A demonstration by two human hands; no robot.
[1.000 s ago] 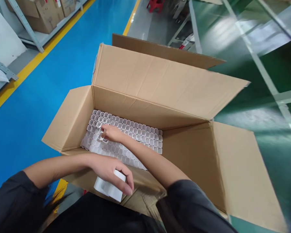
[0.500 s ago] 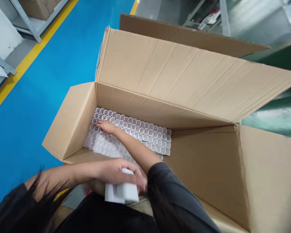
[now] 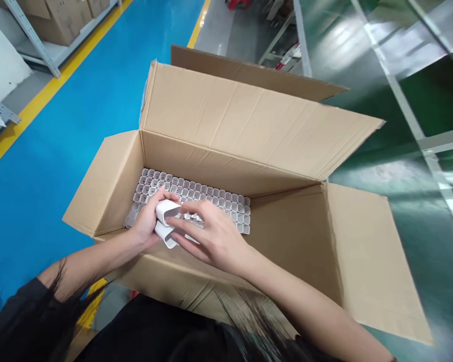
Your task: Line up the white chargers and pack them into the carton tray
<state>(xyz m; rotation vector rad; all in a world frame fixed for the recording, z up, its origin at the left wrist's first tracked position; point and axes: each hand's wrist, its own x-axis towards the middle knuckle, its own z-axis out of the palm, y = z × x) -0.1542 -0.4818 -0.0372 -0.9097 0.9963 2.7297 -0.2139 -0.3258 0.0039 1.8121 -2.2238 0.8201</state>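
Two white rounded-square plastic tubes, stacked one above the other, lean in my left hand, its fingers wrapped round their far side. Their hollow mouths face right. My right hand meets them from the right, with its fingertips at and partly inside the mouths. Below and behind my hands, rows of similar white pieces stand upright and tightly packed at the left of a large cardboard box. My hands hide part of those rows.
The box's flaps stand spread: a tall far flap, a left flap and a right flap. Beyond lie a blue floor with yellow lines and a shelf with cartons at upper left.
My right hand has left the packed rows and come back to the tubes. My left hand has lifted them forward over the box's near edge, turning their mouths rightward. The view has shifted.
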